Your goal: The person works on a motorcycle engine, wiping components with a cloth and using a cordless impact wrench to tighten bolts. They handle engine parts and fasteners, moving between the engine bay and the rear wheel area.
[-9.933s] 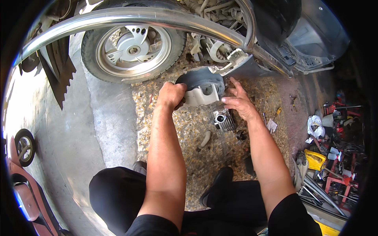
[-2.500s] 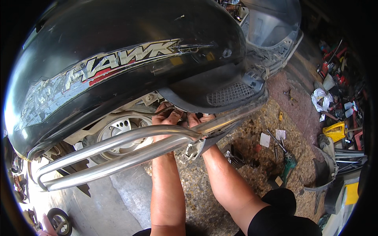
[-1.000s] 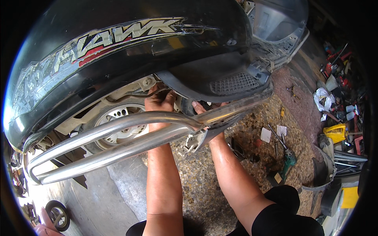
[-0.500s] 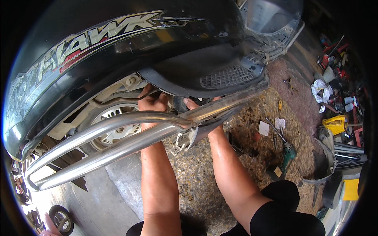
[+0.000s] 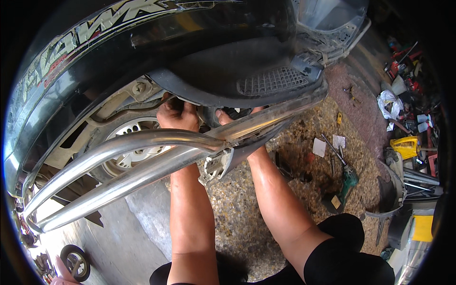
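A scooter with a black body panel [image 5: 156, 52] fills the upper left, a textured footboard [image 5: 273, 81] at its right end. Two shiny metal guard tubes [image 5: 111, 187] run along its lower side, with a silver wheel [image 5: 135, 154] behind them. My left hand [image 5: 183, 118] reaches up behind the tubes under the footboard edge; its fingers are curled, and what they grip is hidden. To its right, my right hand [image 5: 222, 117] is mostly covered by the lower tube, its fingers bent around a dark part [image 5: 239, 113] under the footboard.
On the pebbled floor [image 5: 237, 218] at right lie a green power tool [image 5: 349, 178], white paper pieces [image 5: 319, 147] and a small yellow item [image 5: 339, 118]. Tools, a yellow case [image 5: 404, 148] and a white plastic bag [image 5: 389, 104] crowd the far right. A small wheel [image 5: 75, 263] stands lower left.
The view has shifted a little, so the scooter sits higher and further left. My left hand has shifted slightly up and left with it. Both hands stay under the footboard.
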A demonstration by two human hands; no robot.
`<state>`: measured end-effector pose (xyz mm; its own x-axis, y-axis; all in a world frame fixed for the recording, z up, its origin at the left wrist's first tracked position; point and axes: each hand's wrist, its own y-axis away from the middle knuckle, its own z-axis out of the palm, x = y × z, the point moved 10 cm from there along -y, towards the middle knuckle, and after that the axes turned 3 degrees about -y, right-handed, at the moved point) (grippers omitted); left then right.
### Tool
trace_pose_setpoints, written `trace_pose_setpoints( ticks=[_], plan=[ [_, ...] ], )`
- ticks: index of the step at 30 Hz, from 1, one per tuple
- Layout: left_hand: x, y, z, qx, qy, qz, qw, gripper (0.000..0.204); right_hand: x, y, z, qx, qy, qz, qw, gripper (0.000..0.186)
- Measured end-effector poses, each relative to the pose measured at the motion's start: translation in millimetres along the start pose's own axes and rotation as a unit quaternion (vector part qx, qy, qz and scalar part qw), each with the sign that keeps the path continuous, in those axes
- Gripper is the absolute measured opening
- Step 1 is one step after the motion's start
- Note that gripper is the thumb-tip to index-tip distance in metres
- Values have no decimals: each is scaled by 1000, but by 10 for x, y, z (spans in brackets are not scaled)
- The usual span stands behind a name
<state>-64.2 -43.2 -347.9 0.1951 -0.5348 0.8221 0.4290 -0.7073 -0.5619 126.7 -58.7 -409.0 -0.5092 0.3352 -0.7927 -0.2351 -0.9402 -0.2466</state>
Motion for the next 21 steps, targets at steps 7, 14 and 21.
trace_pose_setpoints(
  ticks=[7, 14, 21],
  plan=[
    [-70, 13, -32, 29, 43, -24, 998, 3, 95, -3, 21, -25, -80, 56, 995, 49],
    [-155, 87, -50, 27, 48, -47, 997, 17, 154, -57, -63, -56, 127, -28, 990, 44],
    [-165, 110, -58, 42, 24, -54, 997, 16, 255, -5, -172, 5, -64, 47, 997, 52]
  ],
)
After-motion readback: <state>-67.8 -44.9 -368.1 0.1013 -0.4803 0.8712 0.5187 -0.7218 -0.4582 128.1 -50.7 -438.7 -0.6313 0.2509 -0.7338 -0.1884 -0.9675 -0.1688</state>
